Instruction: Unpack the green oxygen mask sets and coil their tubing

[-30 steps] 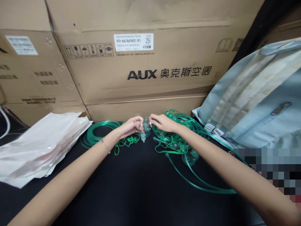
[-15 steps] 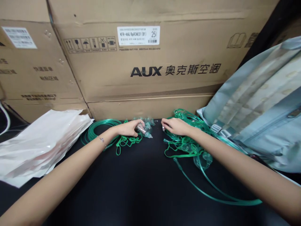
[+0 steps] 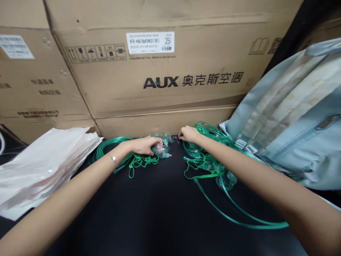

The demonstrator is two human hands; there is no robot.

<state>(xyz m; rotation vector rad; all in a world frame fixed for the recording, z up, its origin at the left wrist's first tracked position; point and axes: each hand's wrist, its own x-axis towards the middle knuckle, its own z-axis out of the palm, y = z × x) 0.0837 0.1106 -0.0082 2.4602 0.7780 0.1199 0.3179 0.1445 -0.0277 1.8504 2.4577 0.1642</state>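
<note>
My left hand (image 3: 145, 145) is closed around a clear oxygen mask (image 3: 163, 152) with a pale green connector pointing right. Its thumb and fingers curl at the mask's left side. Just behind the mask lie more small clear-green plastic pieces (image 3: 166, 137). Close to the cardboard, my right hand (image 3: 189, 134) has its fingertips pinched together beside some tiny clear bits (image 3: 176, 139); what they hold, if anything, is hidden. Under and right of that hand spreads a tangled heap of green tubing (image 3: 202, 158) with straps and masks. Green elastic straps (image 3: 141, 160) and coiled green tubing (image 3: 105, 149) lie by my left wrist.
A large cardboard box (image 3: 157, 99) stands along the back of the black tabletop (image 3: 151, 199). White paper-like bags (image 3: 45, 163) are stacked at the left. On the right leans a light blue backpack (image 3: 298, 124). Loose tubing (image 3: 239, 220) loops toward the front right.
My right hand has shifted toward the box, to the small clear bits, and its fingers have turned downward. My left hand stays around the mask. The whole view has swung slightly.
</note>
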